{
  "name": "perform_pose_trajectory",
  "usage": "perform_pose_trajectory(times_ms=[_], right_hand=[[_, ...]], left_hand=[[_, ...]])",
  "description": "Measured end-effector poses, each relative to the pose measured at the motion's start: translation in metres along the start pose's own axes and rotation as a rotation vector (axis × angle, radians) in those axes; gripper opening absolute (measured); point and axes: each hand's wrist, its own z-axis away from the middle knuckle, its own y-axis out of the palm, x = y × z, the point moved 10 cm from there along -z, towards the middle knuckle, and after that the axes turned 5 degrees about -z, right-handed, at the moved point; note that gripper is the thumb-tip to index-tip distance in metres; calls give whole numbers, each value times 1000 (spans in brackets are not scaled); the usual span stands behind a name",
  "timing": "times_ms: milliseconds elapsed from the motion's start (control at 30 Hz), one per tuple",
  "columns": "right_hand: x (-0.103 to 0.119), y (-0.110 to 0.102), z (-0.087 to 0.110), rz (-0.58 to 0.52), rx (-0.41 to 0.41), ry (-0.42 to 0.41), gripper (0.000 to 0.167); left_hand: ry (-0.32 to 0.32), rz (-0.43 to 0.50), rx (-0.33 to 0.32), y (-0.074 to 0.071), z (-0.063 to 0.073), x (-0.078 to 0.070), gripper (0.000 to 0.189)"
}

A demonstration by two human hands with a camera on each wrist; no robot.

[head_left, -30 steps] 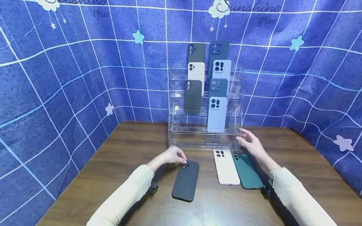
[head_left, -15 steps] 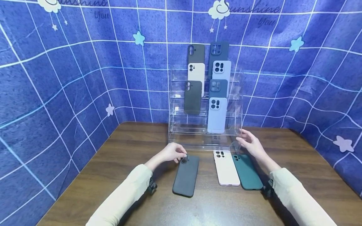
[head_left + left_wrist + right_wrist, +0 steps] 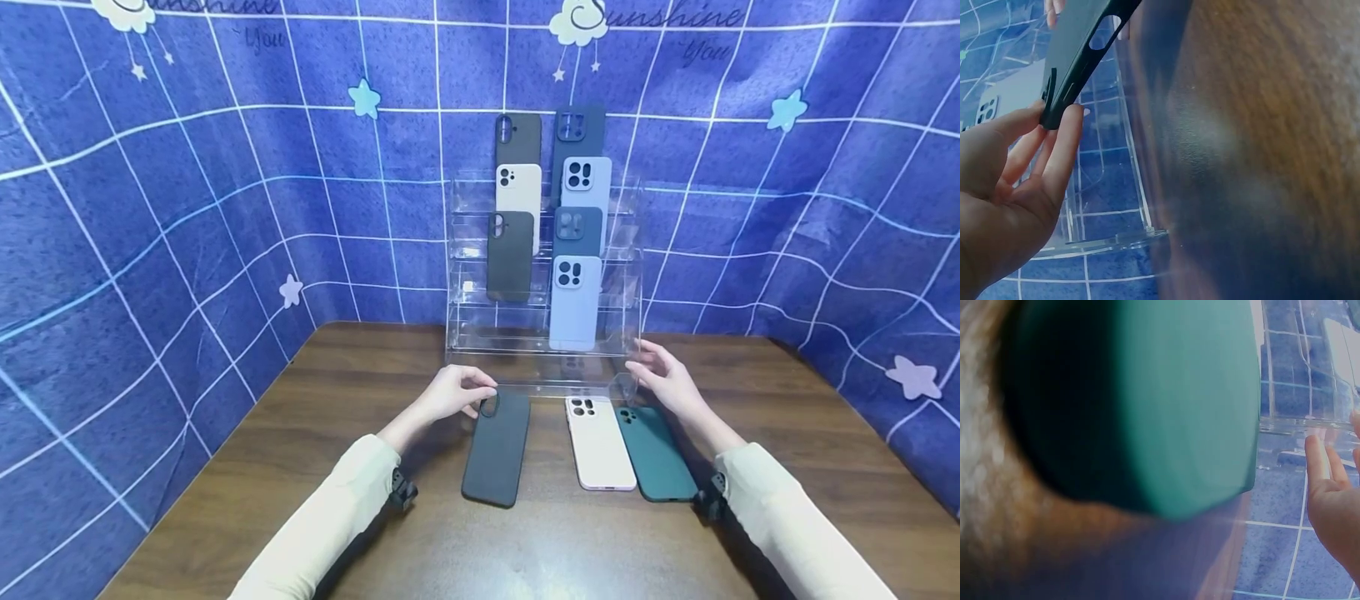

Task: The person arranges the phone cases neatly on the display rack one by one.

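My left hand (image 3: pixel 453 393) pinches the upper left corner of a black phone case (image 3: pixel 497 454) between thumb and fingers. In the left wrist view that case (image 3: pixel 1082 44) is tilted up off the table; whether its far end touches the wood cannot be told. Behind it stands a clear tiered display stand (image 3: pixel 510 367), holding several phone cases in two columns. At the stand's right side is my right hand (image 3: pixel 667 383), its fingers fairly straight against the clear edge. A pale pink phone case (image 3: pixel 600 450) and a dark green phone case (image 3: pixel 656 458) lie side by side on the table.
The wooden table (image 3: pixel 360 375) meets a blue gridded cloth backdrop (image 3: pixel 315 208) at the back and sides. On the stand, a dark grey case (image 3: pixel 510 258) and a light blue case (image 3: pixel 574 312) are frontmost. The green case looms close in the right wrist view.
My left hand has moved away from me towards the stand, carrying the black phone case with it. The right hand and the other cases have stayed put.
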Motion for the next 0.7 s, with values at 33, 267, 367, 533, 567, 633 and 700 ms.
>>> perform_pose_trajectory(times_ms=[33, 267, 367, 533, 567, 633, 700], right_hand=[[0, 0, 0, 3, -3, -1, 55], [0, 0, -2, 12, -7, -12, 55], [-1, -1, -2, 6, -12, -16, 55], [-3, -1, -2, -1, -5, -9, 55], [-3, 0, -1, -3, -4, -8, 55], [-3, 0, -1, -7, -2, -12, 55], [-2, 1, -1, -16, -6, -15, 55]], left_hand=[[4, 10, -13, -2, 0, -1, 17], [35, 81, -128, -21, -1, -9, 20], [65, 95, -155, -27, -1, -14, 23], [64, 76, -178, -37, -2, -21, 24], [65, 73, -186, -40, -2, -23, 24], [75, 79, -209, -47, -4, -29, 23], [82, 73, -239, -54, -6, -36, 22]])
